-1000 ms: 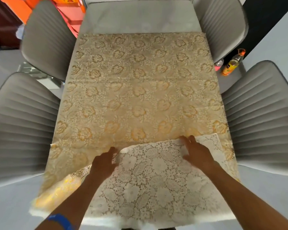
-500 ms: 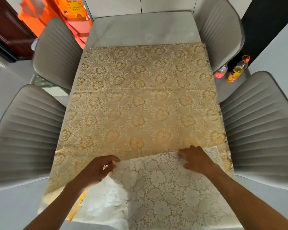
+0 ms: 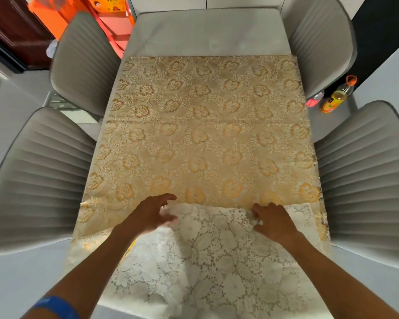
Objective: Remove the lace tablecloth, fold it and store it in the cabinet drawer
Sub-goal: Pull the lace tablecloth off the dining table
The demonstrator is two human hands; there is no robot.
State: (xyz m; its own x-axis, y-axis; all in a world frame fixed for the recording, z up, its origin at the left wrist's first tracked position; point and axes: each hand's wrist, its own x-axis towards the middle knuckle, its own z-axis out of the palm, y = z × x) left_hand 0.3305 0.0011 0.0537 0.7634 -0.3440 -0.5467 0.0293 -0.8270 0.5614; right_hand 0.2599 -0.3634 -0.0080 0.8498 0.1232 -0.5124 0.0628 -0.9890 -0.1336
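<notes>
You stood at the near end of a long pale table [image 3: 207, 31] in a grey-floored room, with a dark wooden door [image 3: 12, 31] and orange boxes [image 3: 106, 17] beyond its far left corner. Four grey ribbed chairs were drawn up to it: the near left chair [image 3: 37, 176] and far left chair [image 3: 83, 65] on one side, the near right chair [image 3: 364, 176] and far right chair [image 3: 318, 42] on the other. A gold floral cloth [image 3: 205, 130] covered most of the tabletop, leaving the far end bare. The lace tablecloth [image 3: 217, 261], white and open-worked, lay over the gold cloth at your end, its far edge running across between your hands and its near part reaching the table's edge below you. Your left hand [image 3: 152, 214] was at the lace's far left corner, fingers spread and loosely bent, the thumb and fingertips touching the bunched edge; you could not tell from this view whether it truly pinched the lace. Your right hand [image 3: 272, 221] had its fingers curled down over the far edge, gathering a fold of lace under them. A blue band [image 3: 55, 307] sat on your left forearm. On the floor between the two right chairs stood an orange-capped bottle [image 3: 338, 94] and, just beside it, a smaller red-labelled bottle [image 3: 314, 100].
</notes>
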